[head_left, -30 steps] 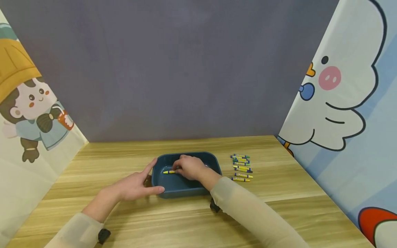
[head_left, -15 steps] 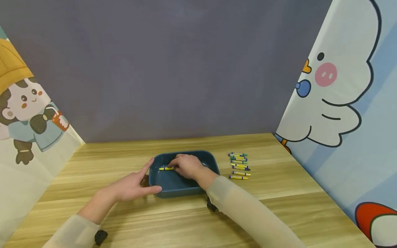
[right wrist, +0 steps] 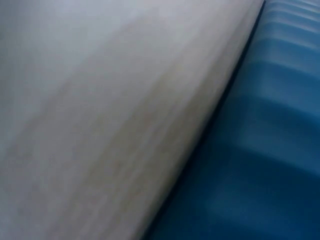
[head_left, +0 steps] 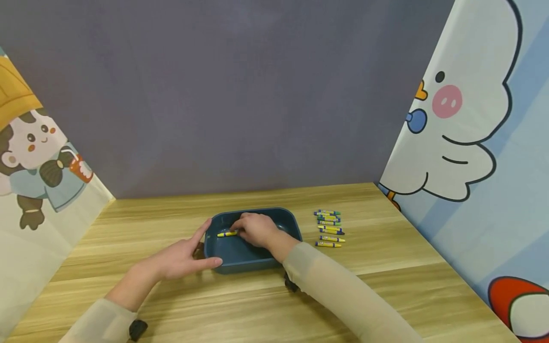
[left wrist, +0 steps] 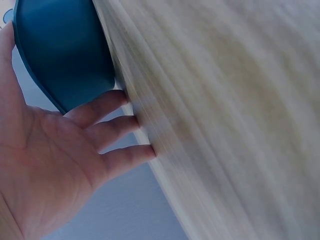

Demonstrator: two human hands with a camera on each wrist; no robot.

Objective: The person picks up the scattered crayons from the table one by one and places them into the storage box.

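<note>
Since the yellow crayon (head_left: 225, 234) is a slim stick of wax in a paper wrap, it should be very light and stiff, with little slip against skin, though a hard squeeze or sideways bend might snap it. Its round body could roll on the smooth floor of the blue tray (head_left: 249, 267). A gentle pinch around the wrapped middle looks the safest hold.

It lies inside the tray, toward the left end, pointing left. The right hand (head_left: 259, 230) reaches in over the front edge; its fingers are curled and appear to pinch the crayon's right end, though the knuckles hide the exact contact. That wrist's view shows only a blurred tray wall and bench (head_left: 394, 257). No other crayon is visible in the tray, but the hand covers part of its floor.

The left hand (head_left: 177, 259) is spread wide, grasping nothing: its thumb lies at the front left corner of the tray, its forefinger at the left rim, its other fingers touching the bench. More crayons (head_left: 329, 223) lie right of the tray, roughly lined up.
</note>
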